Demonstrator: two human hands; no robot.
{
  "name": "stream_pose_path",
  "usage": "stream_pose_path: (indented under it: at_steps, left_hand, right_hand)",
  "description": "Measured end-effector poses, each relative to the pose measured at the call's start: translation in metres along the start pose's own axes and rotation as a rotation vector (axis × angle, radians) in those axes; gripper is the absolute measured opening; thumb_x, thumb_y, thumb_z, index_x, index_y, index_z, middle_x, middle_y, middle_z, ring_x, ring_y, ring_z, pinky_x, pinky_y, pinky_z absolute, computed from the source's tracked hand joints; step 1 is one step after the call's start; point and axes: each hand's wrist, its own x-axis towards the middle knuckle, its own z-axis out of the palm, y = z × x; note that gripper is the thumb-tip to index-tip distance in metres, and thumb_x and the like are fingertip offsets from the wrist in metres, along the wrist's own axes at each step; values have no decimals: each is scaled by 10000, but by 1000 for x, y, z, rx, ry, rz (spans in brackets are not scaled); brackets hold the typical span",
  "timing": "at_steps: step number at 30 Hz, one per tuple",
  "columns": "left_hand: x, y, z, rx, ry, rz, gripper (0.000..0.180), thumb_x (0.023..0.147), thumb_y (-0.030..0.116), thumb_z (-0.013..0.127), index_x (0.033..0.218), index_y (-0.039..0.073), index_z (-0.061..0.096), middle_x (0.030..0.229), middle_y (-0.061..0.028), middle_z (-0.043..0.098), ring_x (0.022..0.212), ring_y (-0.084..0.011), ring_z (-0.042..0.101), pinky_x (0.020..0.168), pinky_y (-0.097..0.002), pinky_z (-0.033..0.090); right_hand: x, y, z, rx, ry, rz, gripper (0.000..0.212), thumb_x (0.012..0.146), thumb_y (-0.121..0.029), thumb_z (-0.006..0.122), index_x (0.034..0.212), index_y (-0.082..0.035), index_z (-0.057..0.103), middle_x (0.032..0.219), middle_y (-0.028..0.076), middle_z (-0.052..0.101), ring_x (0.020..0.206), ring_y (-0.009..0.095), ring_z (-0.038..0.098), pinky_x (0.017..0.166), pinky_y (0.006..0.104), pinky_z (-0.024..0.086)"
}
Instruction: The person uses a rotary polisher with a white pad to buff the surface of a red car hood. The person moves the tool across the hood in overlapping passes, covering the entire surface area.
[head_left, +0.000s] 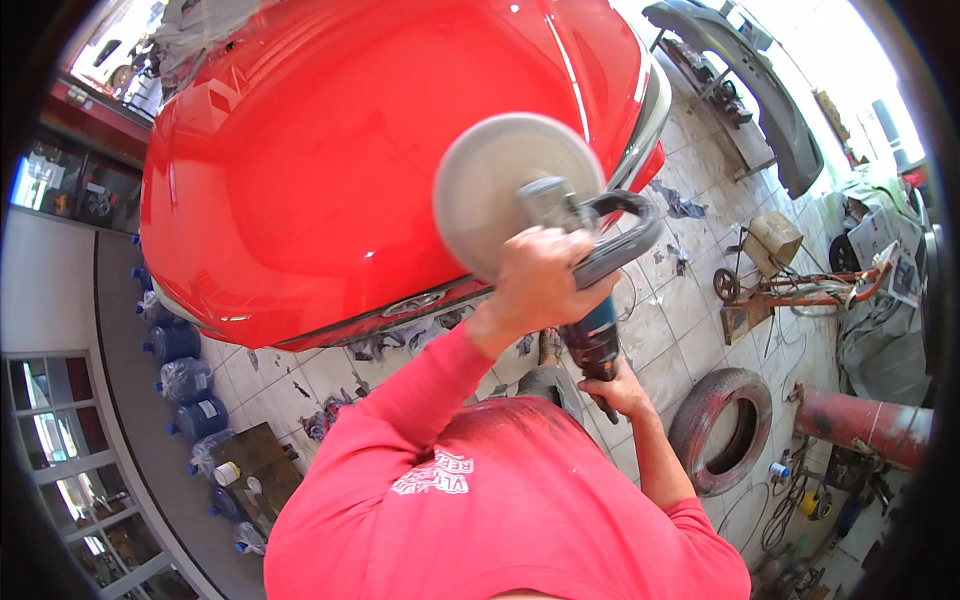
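Observation:
My left hand is closed around the black loop handle near the head of a rotary polisher. Lower down, my right hand grips the rear of the tool's dark body. The polisher's round pale pad is smeared by motion. It lies over the front right part of a glossy red car hood; whether its whole face touches the paint cannot be told.
Scraps of paper and rags litter the tiled floor. To the right are a tyre, a red cylinder, an orange-framed cart and a grey bumper. Large blue water bottles and a small brown table line the left wall.

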Motion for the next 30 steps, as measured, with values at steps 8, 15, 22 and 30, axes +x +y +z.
stream_pose_path:
  at_steps: [8, 15, 22, 30]
  left_hand:
    - [-99, 25, -114, 116, 50, -233, 242, 736, 158, 910, 849, 62, 719, 729, -92, 694, 626, -292, 669, 644, -384, 519]
    - [-38, 13, -40, -46, -37, -7, 277, 759, 273, 911, 849, 87, 726, 718, -112, 664, 635, -320, 668, 631, -406, 542]
    - [46, -4, 41, -188, -35, 67, 405, 787, 459, 890, 885, 103, 724, 750, -117, 683, 742, -333, 716, 693, -433, 573]
    - [-38, -17, -91, -52, 180, -70, 346, 774, 355, 912, 913, 84, 748, 790, -116, 726, 732, -319, 734, 687, -420, 583]
  right_hand:
    - [3, 14, 90, -265, -57, -217, 420, 798, -184, 806, 1173, -12, 730, 986, 170, 781, 887, 245, 722, 845, 413, 563]
    - [-37, 9, 73, 11, 154, -89, 341, 850, -293, 878, 1077, -60, 775, 874, 70, 767, 768, 150, 686, 731, 361, 549]
    - [-29, -17, 13, 107, 302, -45, 226, 914, -224, 833, 840, -73, 682, 624, -3, 613, 507, 98, 549, 492, 294, 400]
    - [-19, -43, 90, -171, 183, -65, 250, 885, -246, 874, 886, -46, 725, 620, -13, 609, 512, 97, 560, 485, 309, 414]
